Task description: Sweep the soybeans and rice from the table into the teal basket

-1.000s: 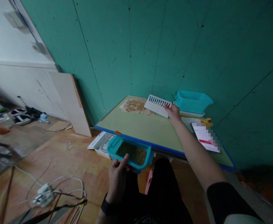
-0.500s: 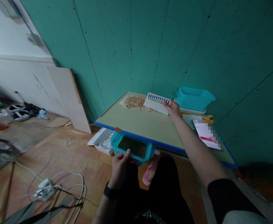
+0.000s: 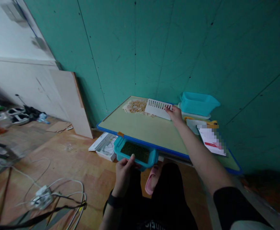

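Note:
My left hand point(image 3: 124, 167) grips the near rim of a turquoise plastic tub point(image 3: 153, 157), thumb over the edge. Small dark green beans or grains point(image 3: 135, 151) cover the tub's bottom; it sits just below the table's front edge. My right hand point(image 3: 174, 113) pinches the right end of a flat white slotted plate point(image 3: 157, 110), its slots along the far edge. The plate's left end meets a spread pile of yellow and pale grains point(image 3: 136, 105) on the pale green table point(image 3: 142, 125). Fingers under the tub and behind the plate are hidden.
At the table's back right stands another turquoise tub point(image 3: 199, 103) on a white lid, near a yellow-handled tool point(image 3: 212, 123) and a tablet-like screen point(image 3: 210, 140). A green wall point(image 3: 120, 51) rises behind. An open white box point(image 3: 105, 148) and cables point(image 3: 68, 182) lie on the floor.
My right hand and the slotted plate have moved slightly left and nearer, toward the grain pile. My left hand keeps its hold on the tub. The view has shifted a little.

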`<state>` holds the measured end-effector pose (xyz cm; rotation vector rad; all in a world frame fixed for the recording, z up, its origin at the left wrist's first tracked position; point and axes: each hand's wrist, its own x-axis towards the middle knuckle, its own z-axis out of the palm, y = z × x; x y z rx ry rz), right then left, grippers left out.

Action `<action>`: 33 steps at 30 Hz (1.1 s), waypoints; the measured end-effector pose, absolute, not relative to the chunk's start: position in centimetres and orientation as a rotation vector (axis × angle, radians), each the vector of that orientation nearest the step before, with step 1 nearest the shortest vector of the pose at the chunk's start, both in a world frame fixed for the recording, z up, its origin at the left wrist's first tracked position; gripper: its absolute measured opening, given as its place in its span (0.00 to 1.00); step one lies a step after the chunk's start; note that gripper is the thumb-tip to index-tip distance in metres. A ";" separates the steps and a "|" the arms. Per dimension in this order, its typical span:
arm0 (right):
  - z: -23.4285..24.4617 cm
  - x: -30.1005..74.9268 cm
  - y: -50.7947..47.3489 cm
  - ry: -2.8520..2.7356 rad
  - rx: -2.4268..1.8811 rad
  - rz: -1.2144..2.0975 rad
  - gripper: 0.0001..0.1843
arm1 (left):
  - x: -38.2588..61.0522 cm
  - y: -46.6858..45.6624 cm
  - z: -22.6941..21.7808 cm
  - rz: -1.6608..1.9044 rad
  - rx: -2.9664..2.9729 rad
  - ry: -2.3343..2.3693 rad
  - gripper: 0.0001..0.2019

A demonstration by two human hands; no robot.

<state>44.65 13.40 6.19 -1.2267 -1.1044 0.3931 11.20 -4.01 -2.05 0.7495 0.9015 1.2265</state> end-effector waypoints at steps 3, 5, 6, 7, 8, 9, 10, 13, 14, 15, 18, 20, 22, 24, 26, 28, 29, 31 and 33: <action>6.4 44.3 13.2 -1.124 -1.223 0.414 0.25 | 10.8 -4.0 -2.4 1.224 0.762 0.912 0.22; 6.5 44.1 13.1 -1.132 -1.219 0.432 0.25 | 10.6 -3.9 -2.5 1.227 0.759 0.911 0.22; 6.6 44.0 13.0 -1.136 -1.217 0.441 0.25 | 10.6 -3.9 -2.6 1.231 0.755 0.909 0.22; 6.6 44.0 13.0 -1.138 -1.214 0.447 0.26 | 10.6 -3.9 -2.7 1.234 0.753 0.906 0.23; 6.6 44.0 13.0 -1.136 -1.213 0.447 0.26 | 10.6 -4.0 -2.7 1.238 0.753 0.903 0.23; 6.6 44.0 13.0 -1.129 -1.214 0.443 0.26 | 10.7 -4.0 -2.8 1.239 0.756 0.902 0.23; 6.6 44.0 13.0 -1.121 -1.218 0.434 0.26 | 10.7 -4.1 -2.8 1.237 0.760 0.902 0.23; 6.5 44.1 13.1 -1.103 -1.226 0.420 0.26 | 10.7 -4.1 -2.7 1.221 0.760 0.915 0.24; 6.5 44.1 13.1 -1.105 -1.222 0.425 0.26 | 10.7 -4.1 -2.7 1.226 0.752 0.920 0.24; 6.4 44.1 13.1 -1.110 -1.214 0.432 0.26 | 10.7 -4.1 -2.6 1.234 0.744 0.922 0.24; 6.5 44.1 13.1 -1.122 -1.203 0.436 0.26 | 10.6 -4.0 -2.6 1.253 0.726 0.905 0.23; 6.6 44.2 13.0 -1.119 -1.216 0.415 0.26 | 10.5 -3.9 -2.7 1.257 0.715 0.890 0.23; 6.7 44.3 13.0 -1.113 -1.232 0.402 0.26 | 10.5 -3.9 -2.8 1.263 0.702 0.884 0.23; 6.7 44.3 13.0 -1.107 -1.237 0.411 0.26 | 10.5 -3.9 -2.8 1.266 0.697 0.882 0.23; 6.6 44.2 13.1 -1.109 -1.234 0.431 0.26 | 10.5 -3.9 -2.8 1.264 0.692 0.889 0.23; 6.6 44.1 13.2 -1.119 -1.230 0.451 0.27 | 10.5 -4.0 -2.7 1.259 0.681 0.900 0.24; 6.5 44.0 13.2 -1.127 -1.227 0.460 0.27 | 10.5 -4.0 -2.6 1.256 0.674 0.903 0.24; 6.5 44.0 13.2 -1.136 -1.221 0.474 0.28 | 10.5 -3.9 -2.4 1.253 0.667 0.898 0.25; 6.5 43.9 13.1 -1.146 -1.217 0.476 0.28 | 10.5 -3.9 -2.3 1.257 0.676 0.889 0.25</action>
